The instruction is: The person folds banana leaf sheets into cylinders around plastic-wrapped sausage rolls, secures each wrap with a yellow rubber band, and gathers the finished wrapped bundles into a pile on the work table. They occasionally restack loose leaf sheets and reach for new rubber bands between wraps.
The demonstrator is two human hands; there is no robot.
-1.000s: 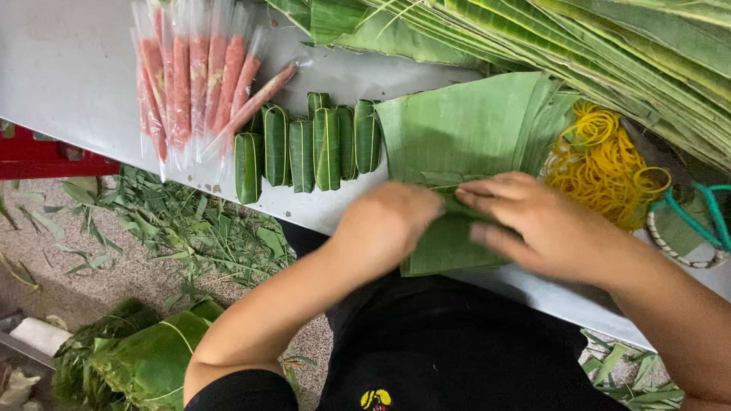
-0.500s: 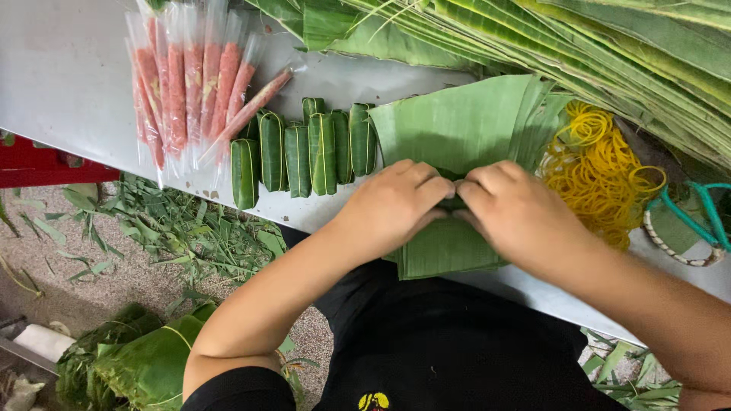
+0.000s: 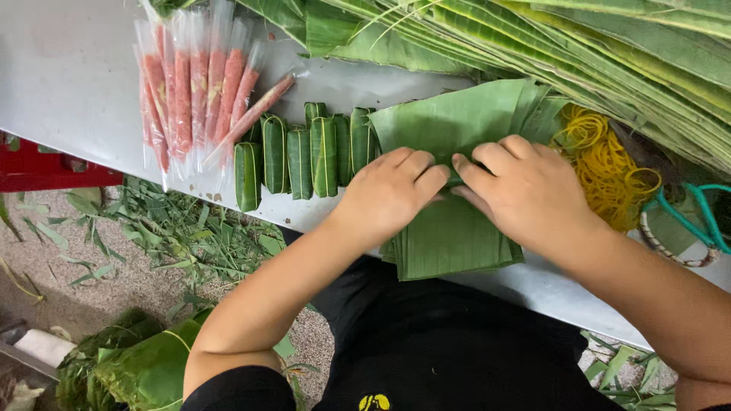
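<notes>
My left hand (image 3: 392, 190) and my right hand (image 3: 518, 190) press side by side on a stack of cut banana leaf sheets (image 3: 457, 236) at the table's near edge. Their fingers curl over a fold of leaf between them; whatever is inside is hidden. Left of the stack lies a row of several finished leaf-wrapped rolls (image 3: 301, 156). Beyond those lie several pink sausages in clear plastic sleeves (image 3: 198, 87).
A pile of yellow rubber bands (image 3: 609, 164) sits right of my hands, with green-handled scissors (image 3: 704, 217) past it. Long banana leaves (image 3: 579, 46) cover the far side of the grey table (image 3: 68, 76). Leaf scraps (image 3: 167, 228) litter the floor; a red crate (image 3: 38, 164) stands at left.
My hands have moved up the leaf stack and come together, fingers now curled over a fold of leaf.
</notes>
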